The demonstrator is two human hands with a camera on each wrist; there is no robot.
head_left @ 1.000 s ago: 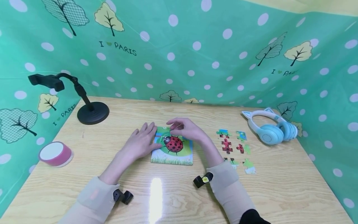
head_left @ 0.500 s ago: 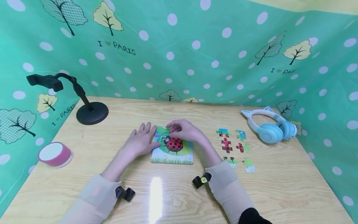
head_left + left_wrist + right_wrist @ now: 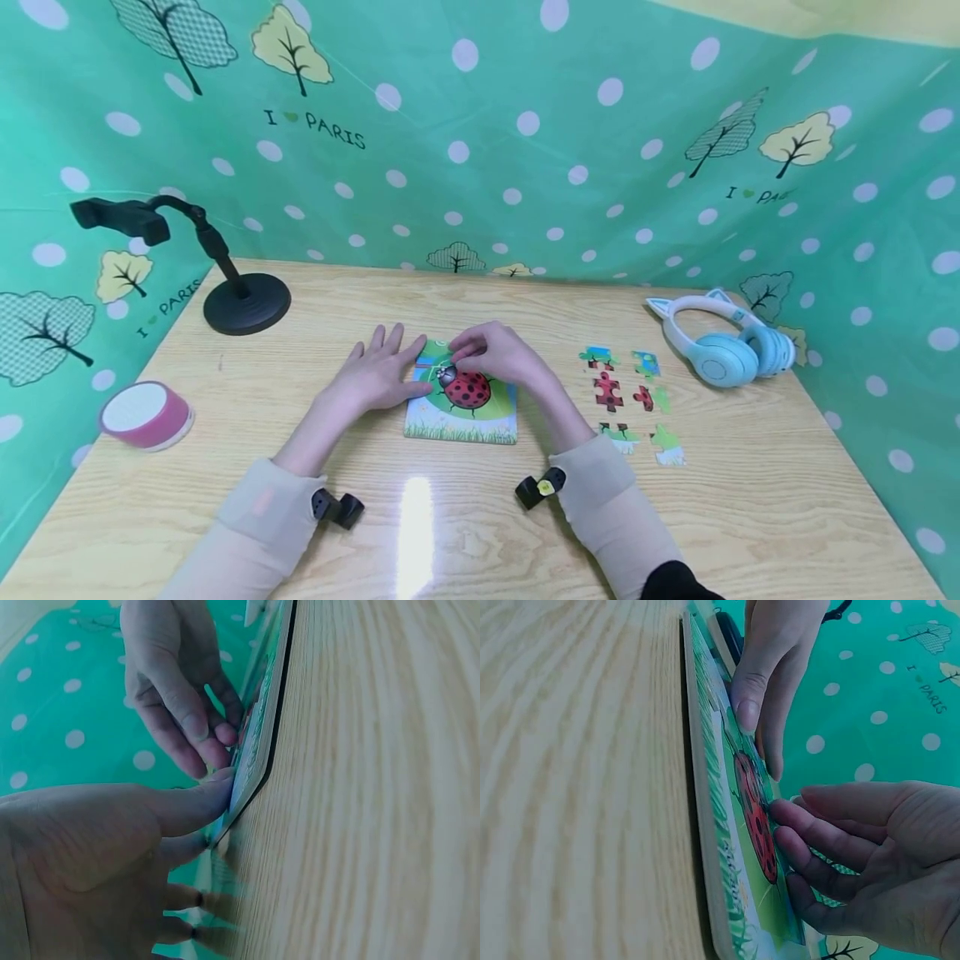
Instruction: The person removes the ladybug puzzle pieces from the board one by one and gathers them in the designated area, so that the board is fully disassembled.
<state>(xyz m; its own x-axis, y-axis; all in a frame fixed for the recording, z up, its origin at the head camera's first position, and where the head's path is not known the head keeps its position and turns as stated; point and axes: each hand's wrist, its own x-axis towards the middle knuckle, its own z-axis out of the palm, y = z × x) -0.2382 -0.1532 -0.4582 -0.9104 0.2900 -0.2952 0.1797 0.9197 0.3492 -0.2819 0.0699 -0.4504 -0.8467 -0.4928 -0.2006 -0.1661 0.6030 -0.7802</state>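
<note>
We are seeing the ladybird picture board (image 3: 461, 427) lying flat on the wooden table (image 3: 487, 533), between both hands. At the board's nine o'clock, the left hand (image 3: 375, 379) is spreading its fingers wider than half a second ago, with its index finger now reaching to the ten-o'clock corner; its thumb is touching the board, and it is gripping nothing. Between one and two o'clock, the right hand (image 3: 501, 354) is staying nearly where it was, bending its fingers down to the picture; we are not managing to tell whether anything is pinched there. We are reading the change as a resettling of the steadying hand, with the fingertip work staying on the board, since the loose jigsaw pieces (image 3: 608, 391), well apart at three o'clock, are lying unmoved
</note>
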